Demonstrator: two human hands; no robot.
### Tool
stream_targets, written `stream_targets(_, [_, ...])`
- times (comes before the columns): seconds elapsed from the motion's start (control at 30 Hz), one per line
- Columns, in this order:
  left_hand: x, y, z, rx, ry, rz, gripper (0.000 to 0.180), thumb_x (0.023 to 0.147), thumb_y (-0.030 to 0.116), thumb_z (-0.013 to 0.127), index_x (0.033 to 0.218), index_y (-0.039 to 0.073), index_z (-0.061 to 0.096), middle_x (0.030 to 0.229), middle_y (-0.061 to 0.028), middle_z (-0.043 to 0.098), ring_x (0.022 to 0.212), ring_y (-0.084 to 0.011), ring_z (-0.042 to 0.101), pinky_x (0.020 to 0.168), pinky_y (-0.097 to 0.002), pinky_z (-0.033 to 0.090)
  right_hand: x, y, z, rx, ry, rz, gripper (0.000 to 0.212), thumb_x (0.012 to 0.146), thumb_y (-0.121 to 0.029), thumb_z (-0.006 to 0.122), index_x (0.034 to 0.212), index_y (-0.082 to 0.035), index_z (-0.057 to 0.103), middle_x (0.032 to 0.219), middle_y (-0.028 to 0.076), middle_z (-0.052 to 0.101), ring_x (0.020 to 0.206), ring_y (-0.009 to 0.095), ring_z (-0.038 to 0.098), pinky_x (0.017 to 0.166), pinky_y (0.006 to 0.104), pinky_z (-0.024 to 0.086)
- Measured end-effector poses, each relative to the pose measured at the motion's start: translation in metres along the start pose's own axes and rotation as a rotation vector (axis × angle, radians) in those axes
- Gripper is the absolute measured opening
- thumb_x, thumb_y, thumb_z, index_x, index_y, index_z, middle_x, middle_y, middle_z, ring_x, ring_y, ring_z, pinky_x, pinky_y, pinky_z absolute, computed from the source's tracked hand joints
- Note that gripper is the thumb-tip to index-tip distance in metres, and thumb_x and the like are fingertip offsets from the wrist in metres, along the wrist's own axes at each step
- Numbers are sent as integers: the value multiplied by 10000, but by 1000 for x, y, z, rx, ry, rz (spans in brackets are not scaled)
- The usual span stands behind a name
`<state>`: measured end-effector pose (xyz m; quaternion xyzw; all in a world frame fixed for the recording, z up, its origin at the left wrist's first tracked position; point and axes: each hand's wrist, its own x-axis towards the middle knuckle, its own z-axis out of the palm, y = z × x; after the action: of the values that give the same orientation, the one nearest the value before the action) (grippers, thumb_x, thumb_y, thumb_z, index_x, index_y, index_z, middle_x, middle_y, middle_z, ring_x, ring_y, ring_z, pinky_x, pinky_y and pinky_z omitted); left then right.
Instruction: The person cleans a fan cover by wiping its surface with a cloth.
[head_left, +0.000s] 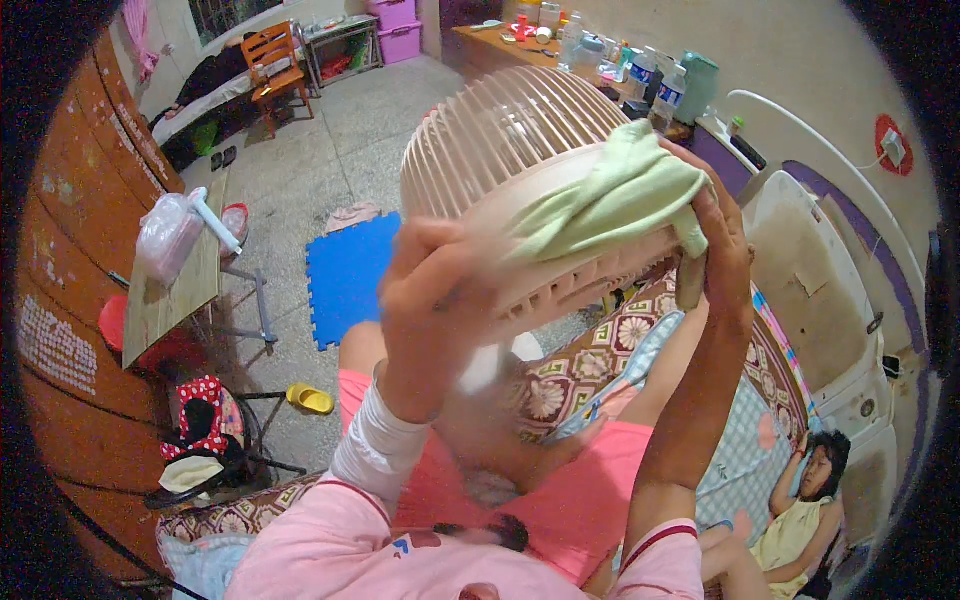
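A pale pink electric fan (510, 140) with a ribbed round cage is held up before me, tilted. Around its rim lies a light green cloth (610, 195), bunched in folds. My right hand (718, 240) grips the cloth at the right side of the fan, thumb underneath and fingers along the far edge. At the left side of the rim, my left hand (435, 285) is closed with curled fingers; it is smeared by motion, and its fingertips are hidden against the fan. A white sleeve (375, 450) covers my left forearm. The fan's lower part is blurred between my legs.
I sit on a bed with a patterned mat (570, 385); a person (800, 510) lies at the right. On the left stand a folding table (175, 300) with a plastic-wrapped pack, and a wooden wardrobe (70, 250). Beyond are a blue foam mat (350, 270) and a cluttered desk (490, 45).
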<state>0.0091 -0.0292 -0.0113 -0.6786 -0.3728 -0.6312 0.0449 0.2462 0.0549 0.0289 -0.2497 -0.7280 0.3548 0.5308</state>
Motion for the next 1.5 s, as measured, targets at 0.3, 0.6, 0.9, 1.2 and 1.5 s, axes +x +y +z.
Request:
stream_targets(0.3, [-29,-6,-3,-79,135,-152,158,804,163,606,855,14,613,803,-77,542,761,-184,512,688,-281,407,13,-16,5,-197,-113,-102,342,893,-235,449,1178,-66,536,1219,111,507,1202,221,390,1018,336,250])
stream_targets(0.6, [34,12,6,33,-69,51,123,765,46,601,881,19,634,782,-77,545,714,-171,534,639,-251,425,-6,15,-5,-79,157,141,409,904,-308,438,1178,-10,500,1155,104,537,1070,179,499,942,300,361])
stream_targets(0.9, [43,12,16,-47,-104,82,134,746,21,581,871,23,627,778,-94,545,714,-213,548,646,-285,441,-18,29,-4,428,448,470,432,904,-357,425,1189,-38,488,1131,98,544,1024,197,529,896,312,406])
stream_targets(1.2, [-11,-8,1,-34,95,-57,72,782,77,599,836,33,612,795,-83,564,724,-209,536,765,-337,441,8,-1,9,-86,19,-11,383,914,-275,410,1182,-24,518,1227,103,499,1162,205,430,1002,315,283])
stream_targets(1.5, [-28,-1,-1,-51,119,-125,105,782,113,617,857,41,615,787,-74,558,776,-208,529,888,-389,373,5,-13,16,-180,5,-72,344,913,-230,410,1176,-42,529,1241,132,486,1191,219,409,1009,329,280])
